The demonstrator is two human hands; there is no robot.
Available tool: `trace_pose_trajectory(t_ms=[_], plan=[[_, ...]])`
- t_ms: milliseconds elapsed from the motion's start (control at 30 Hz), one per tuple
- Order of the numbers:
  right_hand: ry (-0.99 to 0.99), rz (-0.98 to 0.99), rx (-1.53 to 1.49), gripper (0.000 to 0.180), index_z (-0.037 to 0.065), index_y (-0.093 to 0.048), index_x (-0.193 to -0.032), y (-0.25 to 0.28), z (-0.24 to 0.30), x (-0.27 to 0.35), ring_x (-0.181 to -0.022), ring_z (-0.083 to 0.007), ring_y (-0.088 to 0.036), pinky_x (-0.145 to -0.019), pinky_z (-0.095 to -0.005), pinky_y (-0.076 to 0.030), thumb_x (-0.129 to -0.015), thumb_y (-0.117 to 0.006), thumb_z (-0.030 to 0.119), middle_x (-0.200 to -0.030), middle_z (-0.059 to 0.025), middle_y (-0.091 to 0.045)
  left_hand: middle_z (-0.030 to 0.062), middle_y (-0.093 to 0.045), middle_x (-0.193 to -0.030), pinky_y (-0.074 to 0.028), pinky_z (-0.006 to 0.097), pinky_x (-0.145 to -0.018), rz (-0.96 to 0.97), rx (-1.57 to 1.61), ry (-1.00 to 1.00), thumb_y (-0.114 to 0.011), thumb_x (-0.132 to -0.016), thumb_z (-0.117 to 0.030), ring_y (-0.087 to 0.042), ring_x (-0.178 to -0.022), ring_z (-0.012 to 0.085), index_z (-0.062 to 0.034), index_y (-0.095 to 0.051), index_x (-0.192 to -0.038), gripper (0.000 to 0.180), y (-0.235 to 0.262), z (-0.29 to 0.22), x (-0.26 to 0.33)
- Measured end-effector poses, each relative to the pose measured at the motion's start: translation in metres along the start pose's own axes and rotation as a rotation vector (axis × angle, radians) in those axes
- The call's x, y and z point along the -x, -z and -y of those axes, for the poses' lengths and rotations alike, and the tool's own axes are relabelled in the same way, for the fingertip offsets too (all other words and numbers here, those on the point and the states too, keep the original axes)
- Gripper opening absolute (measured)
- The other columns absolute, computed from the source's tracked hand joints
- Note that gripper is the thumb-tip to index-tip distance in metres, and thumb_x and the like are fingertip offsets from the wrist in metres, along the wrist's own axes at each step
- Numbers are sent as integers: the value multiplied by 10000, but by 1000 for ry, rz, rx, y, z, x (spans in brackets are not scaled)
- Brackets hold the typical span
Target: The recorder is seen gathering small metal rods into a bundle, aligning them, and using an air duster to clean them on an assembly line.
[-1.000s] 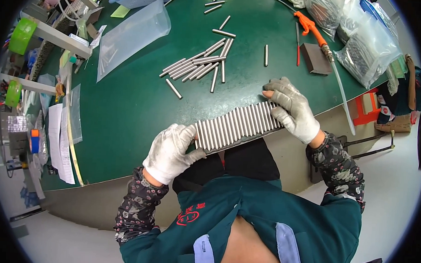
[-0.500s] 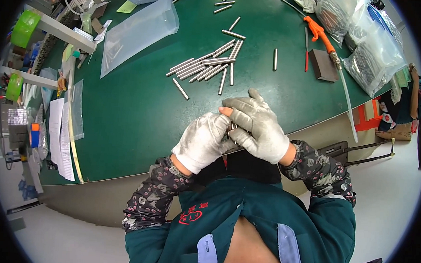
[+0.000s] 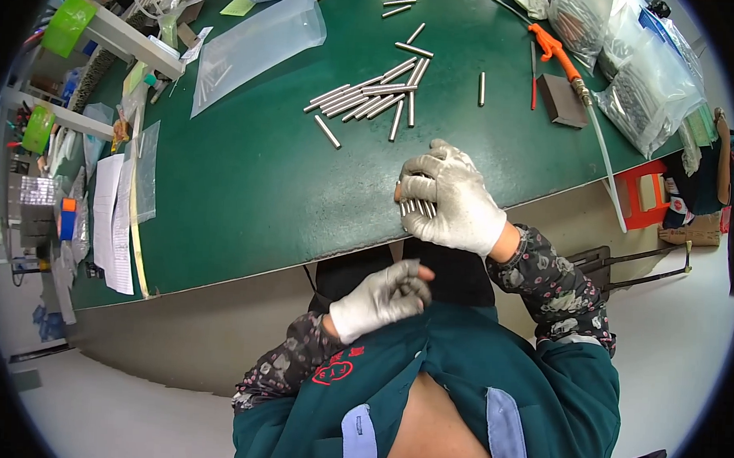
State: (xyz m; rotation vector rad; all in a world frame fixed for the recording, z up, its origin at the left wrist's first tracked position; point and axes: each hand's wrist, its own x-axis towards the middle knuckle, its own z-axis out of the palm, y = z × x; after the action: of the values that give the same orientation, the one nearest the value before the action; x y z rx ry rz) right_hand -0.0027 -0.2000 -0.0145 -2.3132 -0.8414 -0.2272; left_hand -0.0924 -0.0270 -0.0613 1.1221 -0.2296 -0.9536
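Observation:
My right hand (image 3: pixel 458 199), in a whitish work glove, is closed around several short metal pins (image 3: pixel 419 207). Their shiny ends show between its fingers and thumb, just above the table's front edge. Lower down, my left hand (image 3: pixel 384 300) is over my lap, away from the pins and slightly blurred. Its gloved fingers are loosely bent and apart, with a bare fingertip showing; I see nothing in them. On the green table (image 3: pixel 237 199), a loose pile of steel pins (image 3: pixel 364 98) lies beyond my hands. One single pin (image 3: pixel 482 89) lies farther right.
An orange air gun (image 3: pixel 555 50) with a pale hose lies at the right, beside a brown block (image 3: pixel 563 101) and a thin red-handled tool (image 3: pixel 533 93). Bags of parts (image 3: pixel 651 98) crowd the right edge. A clear plastic bag (image 3: pixel 260 48) and papers (image 3: pixel 109 222) lie left.
My left hand has come away from the right hand and dropped toward my lap. My right hand keeps the pins, now more visible. The view has shifted slightly.

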Motion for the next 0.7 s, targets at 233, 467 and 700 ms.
trace_pose_trajectory(t_ms=[233, 467, 700], plan=[[72, 36, -101, 230, 61, -564, -753, -5, 28, 28, -779, -279, -492, -704, -386, -398, -551, -579, 173, -832, -70, -558, 24, -427, -1180, -330, 359, -942, 1, 986, -228, -619, -724, -376, -378, -1131, 171, -137, -399, -1186, 565, -14, 8, -40], [-184, -29, -568, 320, 3, -547, -947, 0, 43, 51, -814, -259, -482, -760, -336, -392, -646, -453, 62, -859, -123, -528, 53, -492, -1096, -396, 354, -889, 23, 767, -71, -681, -689, -267, -476, -1043, 182, -67, -416, -1150, 568, -26, -9, -24], [-657, 101, -1302, 362, -3, -464, -1089, 1, 66, 60, -862, -91, -450, -796, -221, -352, -813, -410, 225, -977, -44, -477, 18, -544, -789, -456, 248, -571, -161, 689, 83, -625, -690, 2, -553, -702, 121, -77, -496, -961, 310, -40, -2, -17]])
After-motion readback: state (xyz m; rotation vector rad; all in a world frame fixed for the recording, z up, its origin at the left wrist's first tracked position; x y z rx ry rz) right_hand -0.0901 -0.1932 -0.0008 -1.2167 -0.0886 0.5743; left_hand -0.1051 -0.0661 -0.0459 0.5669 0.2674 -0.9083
